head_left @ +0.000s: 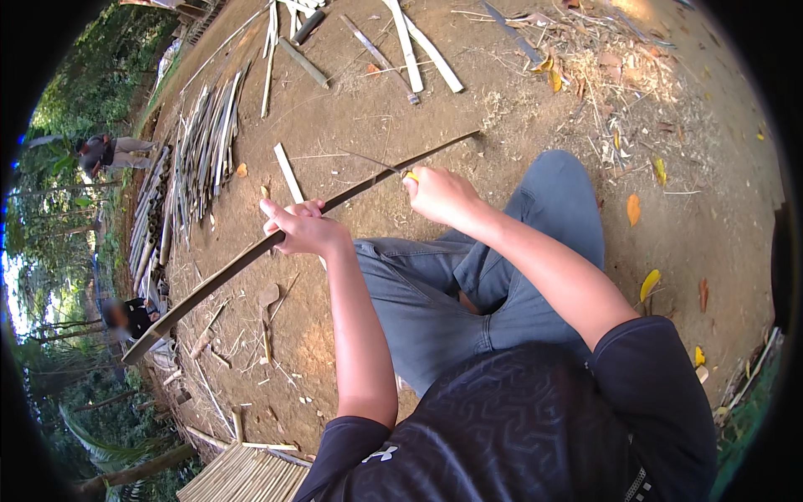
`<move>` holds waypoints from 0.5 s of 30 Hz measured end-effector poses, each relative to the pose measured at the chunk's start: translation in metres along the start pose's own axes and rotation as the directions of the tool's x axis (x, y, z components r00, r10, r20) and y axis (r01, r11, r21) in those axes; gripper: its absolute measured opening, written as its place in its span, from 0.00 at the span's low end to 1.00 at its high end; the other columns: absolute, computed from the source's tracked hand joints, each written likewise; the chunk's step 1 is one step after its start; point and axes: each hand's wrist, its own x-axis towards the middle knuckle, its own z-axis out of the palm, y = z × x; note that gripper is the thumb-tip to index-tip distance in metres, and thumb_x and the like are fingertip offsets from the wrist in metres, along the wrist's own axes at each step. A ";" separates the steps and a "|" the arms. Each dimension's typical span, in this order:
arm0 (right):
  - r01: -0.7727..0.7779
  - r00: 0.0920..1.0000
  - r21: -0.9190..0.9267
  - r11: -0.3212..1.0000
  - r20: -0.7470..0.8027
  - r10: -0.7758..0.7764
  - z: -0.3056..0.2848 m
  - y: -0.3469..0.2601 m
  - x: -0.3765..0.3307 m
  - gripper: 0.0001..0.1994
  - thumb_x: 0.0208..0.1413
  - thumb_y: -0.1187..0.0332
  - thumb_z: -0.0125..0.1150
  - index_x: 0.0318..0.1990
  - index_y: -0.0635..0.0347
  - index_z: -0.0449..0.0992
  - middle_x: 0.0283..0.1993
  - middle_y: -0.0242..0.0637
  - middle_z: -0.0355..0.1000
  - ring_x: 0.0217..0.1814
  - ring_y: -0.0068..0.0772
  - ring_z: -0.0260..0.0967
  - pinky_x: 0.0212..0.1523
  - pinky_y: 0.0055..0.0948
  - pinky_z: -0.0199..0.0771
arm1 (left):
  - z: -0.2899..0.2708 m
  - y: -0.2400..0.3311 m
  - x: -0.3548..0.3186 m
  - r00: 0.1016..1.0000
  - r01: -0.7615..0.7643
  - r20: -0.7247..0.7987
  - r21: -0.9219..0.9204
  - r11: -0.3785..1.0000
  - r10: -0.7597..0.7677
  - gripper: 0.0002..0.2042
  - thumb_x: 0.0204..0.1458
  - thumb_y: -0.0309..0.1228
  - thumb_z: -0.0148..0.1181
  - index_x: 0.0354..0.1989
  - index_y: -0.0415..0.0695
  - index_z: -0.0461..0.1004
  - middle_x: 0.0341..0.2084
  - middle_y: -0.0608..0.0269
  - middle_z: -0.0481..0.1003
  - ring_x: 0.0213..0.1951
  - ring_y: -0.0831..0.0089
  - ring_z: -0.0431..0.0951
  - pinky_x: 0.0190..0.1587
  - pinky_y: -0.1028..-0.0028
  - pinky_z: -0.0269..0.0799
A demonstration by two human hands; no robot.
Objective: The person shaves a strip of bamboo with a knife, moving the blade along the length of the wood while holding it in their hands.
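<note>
A long, dark, narrow strip point(209, 287), apparently split bamboo, slants across the view from lower left to upper right. My left hand point(303, 230) is closed around its middle, with the thumb sticking out. Gripped in my right hand point(447, 197) is a thin-bladed tool point(374, 161) with a yellow handle, its blade pointing left. The blade crosses the strip, but whether they touch I cannot tell. Most of the handle is hidden by my fingers. Beyond my left hand, a pale flat slat point(288, 173) lies on the dirt.
Bundled bamboo strips point(205, 151) lie at the left, and pale slats point(406, 46) at the far side. A slatted bamboo panel point(242, 477) is at the lower left. Two people point(117, 155) are near the trees. My bent legs point(556, 209) lie below the strip.
</note>
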 end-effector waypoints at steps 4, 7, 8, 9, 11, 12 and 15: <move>0.122 0.992 -0.050 0.991 -0.028 -0.123 -0.002 -0.026 -0.022 0.17 0.67 0.65 0.44 0.36 0.69 0.76 0.18 0.41 0.70 0.17 0.33 0.70 0.18 0.36 0.71 | -0.002 0.001 -0.001 0.997 -0.055 0.048 0.017 0.998 0.054 0.19 0.63 0.42 0.58 0.26 0.53 0.54 0.09 0.74 0.56 0.11 0.82 0.55 0.16 0.74 0.61; -0.026 0.997 -0.082 0.996 -0.068 0.020 -0.006 0.009 0.003 0.15 0.67 0.65 0.45 0.40 0.69 0.75 0.17 0.36 0.67 0.13 0.28 0.64 0.14 0.32 0.66 | 0.005 0.003 -0.003 0.999 -0.016 0.035 0.017 1.000 0.016 0.19 0.63 0.42 0.57 0.26 0.53 0.54 0.08 0.73 0.56 0.11 0.82 0.55 0.16 0.75 0.61; -0.111 0.992 -0.061 0.992 0.057 0.114 -0.014 -0.019 -0.008 0.15 0.68 0.64 0.44 0.38 0.67 0.75 0.24 0.45 0.75 0.22 0.41 0.74 0.27 0.40 0.75 | 0.001 0.001 -0.002 0.995 -0.043 0.089 -0.012 0.999 0.044 0.18 0.62 0.41 0.59 0.32 0.52 0.53 0.10 0.75 0.53 0.12 0.83 0.52 0.16 0.76 0.60; 0.022 1.000 -0.056 0.998 -0.003 -0.023 -0.004 -0.026 -0.018 0.17 0.69 0.63 0.43 0.38 0.67 0.75 0.25 0.45 0.76 0.22 0.41 0.74 0.28 0.41 0.76 | 0.001 0.001 -0.004 0.994 -0.048 0.094 -0.020 0.999 0.050 0.18 0.62 0.41 0.59 0.32 0.52 0.54 0.10 0.75 0.54 0.12 0.83 0.52 0.16 0.76 0.61; -0.018 0.997 -0.020 1.000 0.068 0.019 -0.013 -0.032 -0.021 0.17 0.69 0.62 0.44 0.39 0.66 0.75 0.26 0.46 0.76 0.23 0.44 0.75 0.30 0.44 0.77 | 0.005 0.002 -0.008 0.993 -0.056 0.101 -0.034 0.998 0.059 0.18 0.61 0.42 0.60 0.32 0.52 0.54 0.10 0.74 0.55 0.12 0.83 0.53 0.16 0.76 0.61; -0.041 0.999 -0.062 0.997 -0.034 0.039 -0.010 -0.005 -0.007 0.17 0.69 0.62 0.44 0.40 0.66 0.75 0.25 0.46 0.76 0.23 0.43 0.74 0.29 0.44 0.77 | 0.009 0.003 -0.010 0.994 -0.036 0.101 -0.047 0.998 0.040 0.19 0.61 0.42 0.60 0.31 0.52 0.54 0.10 0.74 0.55 0.12 0.82 0.53 0.16 0.75 0.61; -0.067 0.998 -0.044 0.997 0.018 0.067 -0.004 0.002 0.002 0.17 0.69 0.62 0.43 0.40 0.67 0.75 0.25 0.46 0.75 0.22 0.42 0.75 0.27 0.43 0.76 | 0.006 0.002 -0.004 0.995 -0.064 0.078 -0.006 0.998 0.064 0.19 0.61 0.41 0.60 0.31 0.51 0.54 0.10 0.74 0.55 0.12 0.82 0.54 0.16 0.74 0.62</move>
